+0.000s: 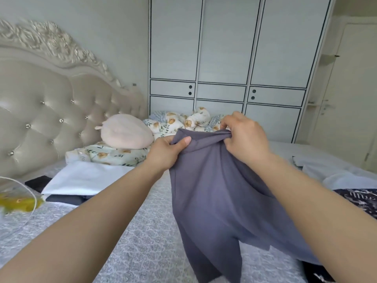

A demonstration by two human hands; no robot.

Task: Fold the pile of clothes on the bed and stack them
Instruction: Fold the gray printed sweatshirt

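While the left hand [166,153] and right hand [243,137] both pinch its top edge, the grey garment [216,199] hangs lengthwise, top up, legs down, above the bed [142,242].

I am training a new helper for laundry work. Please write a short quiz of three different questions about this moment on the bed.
1. True or false: both hands hold the grey-purple garment up by its top edge.
2. Multiple choice: what lies on top of the folded stack at the left of the bed?
A. a white folded cloth
B. a red towel
C. a pair of shoes
3. Fill in: the pink plush cushion rests on a floral ____.

Key
1. True: the left hand and the right hand each have a grip on the top edge.
2. A: the white folded cloth lies over dark clothes.
3. pillow.
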